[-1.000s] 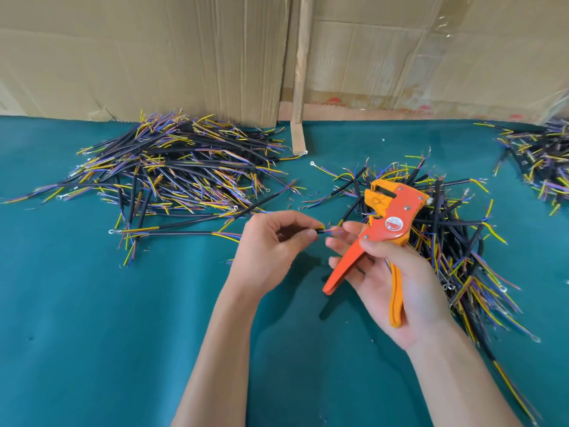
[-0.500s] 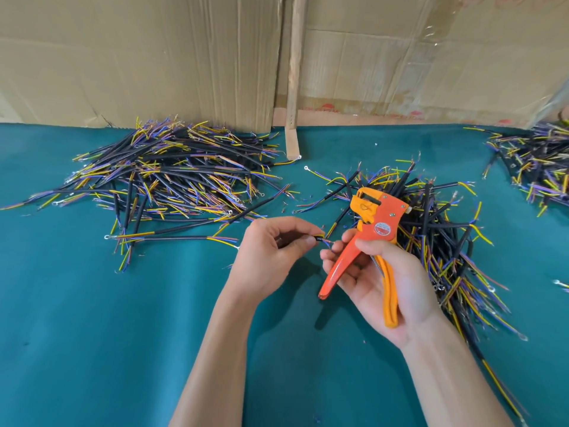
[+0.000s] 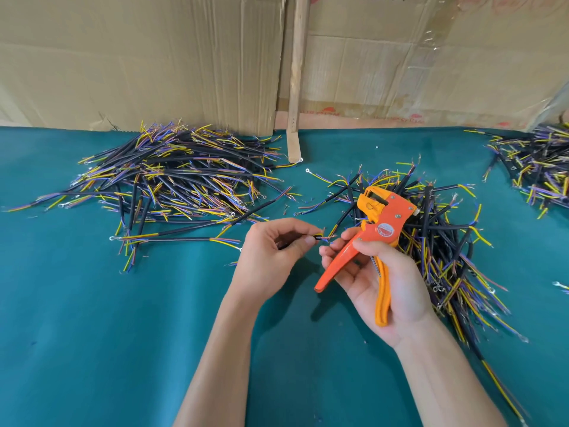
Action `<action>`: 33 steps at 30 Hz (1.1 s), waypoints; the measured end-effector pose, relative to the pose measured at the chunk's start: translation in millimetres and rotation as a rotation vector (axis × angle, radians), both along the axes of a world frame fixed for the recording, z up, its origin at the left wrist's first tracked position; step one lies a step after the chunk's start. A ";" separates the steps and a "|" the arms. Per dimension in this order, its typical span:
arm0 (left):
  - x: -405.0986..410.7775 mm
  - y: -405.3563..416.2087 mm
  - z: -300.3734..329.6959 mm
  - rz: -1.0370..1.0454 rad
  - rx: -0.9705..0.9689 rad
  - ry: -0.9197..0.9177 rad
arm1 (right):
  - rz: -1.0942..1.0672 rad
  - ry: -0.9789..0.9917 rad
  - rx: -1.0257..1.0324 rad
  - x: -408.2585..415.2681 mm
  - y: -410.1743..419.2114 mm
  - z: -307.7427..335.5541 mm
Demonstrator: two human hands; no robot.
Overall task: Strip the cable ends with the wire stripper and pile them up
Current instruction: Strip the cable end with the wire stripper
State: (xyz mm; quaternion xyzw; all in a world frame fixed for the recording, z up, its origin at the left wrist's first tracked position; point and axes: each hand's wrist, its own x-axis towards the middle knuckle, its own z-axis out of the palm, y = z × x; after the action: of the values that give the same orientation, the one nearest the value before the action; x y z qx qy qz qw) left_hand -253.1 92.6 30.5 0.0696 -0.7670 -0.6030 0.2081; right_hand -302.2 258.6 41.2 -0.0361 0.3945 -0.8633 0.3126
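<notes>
Desk (image 3: 92, 334) covered in teal cloth. Behind its far edge, flattened brown cardboard sheets (image 3: 138, 57) stand upright; right-hand sheet (image 3: 431, 57) partly covered with clear tape and bears faded red print near its base. A narrow wooden strip (image 3: 296, 66) stands upright between the two sheets.

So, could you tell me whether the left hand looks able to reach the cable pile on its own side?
Probably yes: bare green mat lies between the left hand and that pile, though it grips a cable.
</notes>
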 end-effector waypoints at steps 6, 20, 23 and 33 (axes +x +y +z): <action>1.1 0.0 -3.1 0.009 -0.004 -0.020 | -0.005 -0.013 -0.028 -1.8 1.5 -1.9; 1.6 -3.7 -4.6 0.246 -0.088 -0.010 | 0.123 -0.087 -0.143 5.9 5.2 6.8; 2.4 -18.0 -4.0 0.354 0.027 0.089 | 0.137 -0.018 -0.131 6.0 6.1 9.2; 3.3 -14.1 -0.2 0.404 0.090 0.194 | 0.196 0.147 0.216 11.4 1.7 6.6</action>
State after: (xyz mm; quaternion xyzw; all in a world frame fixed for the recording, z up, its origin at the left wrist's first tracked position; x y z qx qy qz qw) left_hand -249.8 78.5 30.3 0.1725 -0.6863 -0.5865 0.3940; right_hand -290.8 260.3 47.7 -0.1035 0.5013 -0.7764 0.3676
